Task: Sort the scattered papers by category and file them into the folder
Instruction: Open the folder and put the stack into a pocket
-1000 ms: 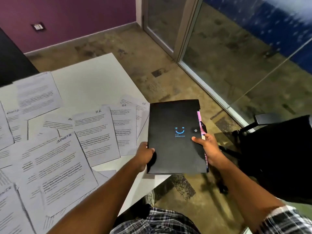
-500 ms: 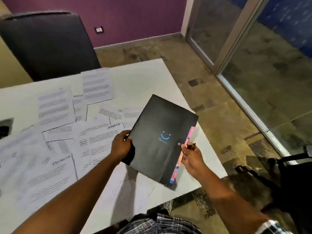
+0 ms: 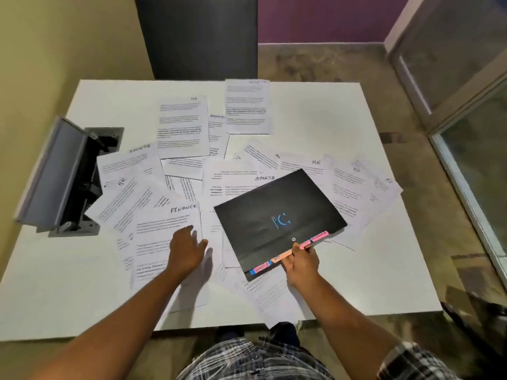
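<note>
A black folder (image 3: 277, 215) with a blue smiley and pink, orange and blue index tabs lies on the scattered papers, right of centre. My right hand (image 3: 301, 263) pinches its near edge at the tabs. My left hand (image 3: 186, 249) rests flat, fingers apart, on a sheet headed FINANCE (image 3: 164, 231). Several printed sheets cover the white table (image 3: 384, 270), among them a SPORTS sheet (image 3: 233, 182) partly under the folder and HR sheets (image 3: 354, 187) to the right.
An open cable box with a raised grey lid (image 3: 55, 174) is set into the table at the left. A black chair back (image 3: 200, 37) stands beyond the far edge. Glass doors (image 3: 472, 119) line the right side. One sheet overhangs the near table edge.
The folder went from being held up in both hands to lying on the papers. My left hand let go of it and moved left onto the FINANCE sheet. The view swung left.
</note>
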The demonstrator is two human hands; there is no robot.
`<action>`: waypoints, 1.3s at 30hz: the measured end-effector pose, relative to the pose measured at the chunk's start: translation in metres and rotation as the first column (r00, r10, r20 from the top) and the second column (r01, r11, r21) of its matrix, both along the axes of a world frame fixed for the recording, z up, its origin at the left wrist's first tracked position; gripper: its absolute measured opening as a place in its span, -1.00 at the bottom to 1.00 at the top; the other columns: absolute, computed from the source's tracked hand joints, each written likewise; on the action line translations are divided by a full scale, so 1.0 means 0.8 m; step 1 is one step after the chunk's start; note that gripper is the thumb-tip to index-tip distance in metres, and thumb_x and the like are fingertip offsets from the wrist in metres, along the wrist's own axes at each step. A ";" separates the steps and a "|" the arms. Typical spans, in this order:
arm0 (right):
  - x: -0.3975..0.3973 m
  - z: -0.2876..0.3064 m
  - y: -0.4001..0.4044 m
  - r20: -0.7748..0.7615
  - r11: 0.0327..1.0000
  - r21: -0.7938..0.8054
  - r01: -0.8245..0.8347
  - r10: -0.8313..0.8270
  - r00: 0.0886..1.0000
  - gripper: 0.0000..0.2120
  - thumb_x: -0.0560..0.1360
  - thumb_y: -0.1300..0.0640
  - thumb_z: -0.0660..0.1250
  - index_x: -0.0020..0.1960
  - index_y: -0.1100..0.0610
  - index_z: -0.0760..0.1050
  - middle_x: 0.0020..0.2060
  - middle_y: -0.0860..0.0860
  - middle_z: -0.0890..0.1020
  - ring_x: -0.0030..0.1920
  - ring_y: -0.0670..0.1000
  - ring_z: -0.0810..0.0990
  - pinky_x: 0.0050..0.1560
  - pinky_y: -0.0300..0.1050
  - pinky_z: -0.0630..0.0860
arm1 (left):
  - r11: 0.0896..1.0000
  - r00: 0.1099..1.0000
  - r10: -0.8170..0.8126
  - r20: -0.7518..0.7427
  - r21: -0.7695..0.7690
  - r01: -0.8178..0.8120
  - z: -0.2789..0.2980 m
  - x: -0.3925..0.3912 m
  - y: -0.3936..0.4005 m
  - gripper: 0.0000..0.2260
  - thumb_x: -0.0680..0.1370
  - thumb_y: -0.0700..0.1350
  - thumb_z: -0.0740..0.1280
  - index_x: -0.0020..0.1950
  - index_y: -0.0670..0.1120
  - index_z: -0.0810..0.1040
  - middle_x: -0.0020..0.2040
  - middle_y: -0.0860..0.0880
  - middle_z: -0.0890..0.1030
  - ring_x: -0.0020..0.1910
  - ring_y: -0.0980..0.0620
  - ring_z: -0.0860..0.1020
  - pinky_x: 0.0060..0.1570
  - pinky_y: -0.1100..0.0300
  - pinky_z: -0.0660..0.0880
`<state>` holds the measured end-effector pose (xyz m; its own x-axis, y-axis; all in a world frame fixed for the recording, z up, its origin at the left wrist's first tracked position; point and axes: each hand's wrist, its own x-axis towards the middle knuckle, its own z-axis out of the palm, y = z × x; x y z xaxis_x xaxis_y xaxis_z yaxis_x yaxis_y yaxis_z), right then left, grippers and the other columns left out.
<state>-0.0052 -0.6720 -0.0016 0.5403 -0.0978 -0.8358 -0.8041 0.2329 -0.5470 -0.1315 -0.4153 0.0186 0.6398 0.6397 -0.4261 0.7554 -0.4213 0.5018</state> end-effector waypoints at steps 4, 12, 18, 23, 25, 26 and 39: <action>-0.021 -0.005 0.002 0.014 0.981 -0.185 -0.064 0.068 0.998 -0.59 0.45 0.25 0.52 0.26 0.24 0.50 0.10 0.31 0.65 -0.05 0.19 0.70 -0.18 -0.02 0.68 | 0.998 0.999 0.048 0.021 -0.029 -0.048 -0.010 -0.040 0.025 -0.49 0.52 -0.12 0.44 0.41 -0.28 0.43 0.39 -0.27 0.46 0.41 -0.24 0.36 0.41 -0.05 0.26; -0.053 0.036 0.008 0.024 0.391 -0.878 -0.278 0.615 0.788 -0.39 0.36 0.21 0.57 0.33 0.03 0.41 0.27 0.07 0.44 0.27 0.18 0.44 0.20 0.15 0.50 | 0.985 0.984 0.172 0.051 -0.012 -0.172 -0.016 -0.092 0.056 -0.58 0.47 -0.19 0.47 0.29 -0.29 0.55 0.22 -0.24 0.62 0.25 -0.21 0.56 0.32 -0.04 0.37; -0.054 0.032 0.060 0.222 0.406 -0.707 -0.578 0.905 0.364 -0.76 0.45 0.31 0.45 -0.03 -0.02 0.58 -0.10 -0.03 0.61 -0.20 -0.11 0.59 0.00 -0.10 0.61 | 0.948 0.946 0.315 -0.070 -0.024 -0.317 -0.005 -0.137 0.056 -0.62 0.53 -0.16 0.39 0.32 -0.24 0.52 0.26 -0.22 0.60 0.27 -0.22 0.52 0.29 -0.01 0.39; -0.088 0.018 0.128 0.196 0.177 -0.487 -0.855 0.977 0.090 -0.78 0.42 0.30 0.45 -0.03 0.04 0.58 -0.26 -0.12 0.57 -0.29 -0.12 0.49 -0.03 -0.17 0.47 | 0.888 0.884 0.451 -0.122 -0.045 -0.459 -0.005 -0.179 0.058 -0.59 0.55 -0.11 0.36 0.35 -0.25 0.46 0.31 -0.24 0.53 0.27 -0.25 0.51 0.24 -0.01 0.44; -0.100 0.014 0.153 0.167 0.086 -0.508 -0.857 0.986 0.000 -0.76 0.42 0.20 0.50 0.04 0.04 0.56 -0.18 -0.09 0.57 -0.19 -0.10 0.51 -0.02 -0.21 0.41 | 0.855 0.856 0.503 -0.119 -0.074 -0.513 -0.005 -0.183 0.064 -0.52 0.54 -0.12 0.38 0.41 -0.26 0.41 0.36 -0.22 0.50 0.30 -0.23 0.50 0.26 -0.01 0.44; -0.106 0.012 0.164 0.142 0.040 -0.548 -0.836 0.989 -0.046 -0.74 0.43 0.13 0.51 0.09 0.06 0.56 -0.10 -0.05 0.58 -0.11 -0.06 0.53 -0.04 -0.21 0.38 | 0.839 0.844 0.525 -0.111 -0.096 -0.535 -0.004 -0.184 0.067 -0.51 0.55 -0.13 0.38 0.43 -0.26 0.40 0.37 -0.21 0.49 0.30 -0.21 0.51 0.27 -0.01 0.45; -0.154 -0.012 0.244 -0.189 -0.212 -0.814 -0.541 0.977 -0.099 -0.47 0.50 0.04 0.43 0.41 -0.08 0.33 0.26 0.13 0.28 0.22 0.22 0.40 0.00 0.02 0.49 | 0.864 0.888 0.454 -0.075 -0.205 -0.459 -0.038 -0.165 0.120 -0.53 0.54 -0.04 0.38 0.40 -0.17 0.42 0.32 -0.18 0.49 0.25 -0.19 0.51 0.29 -0.07 0.46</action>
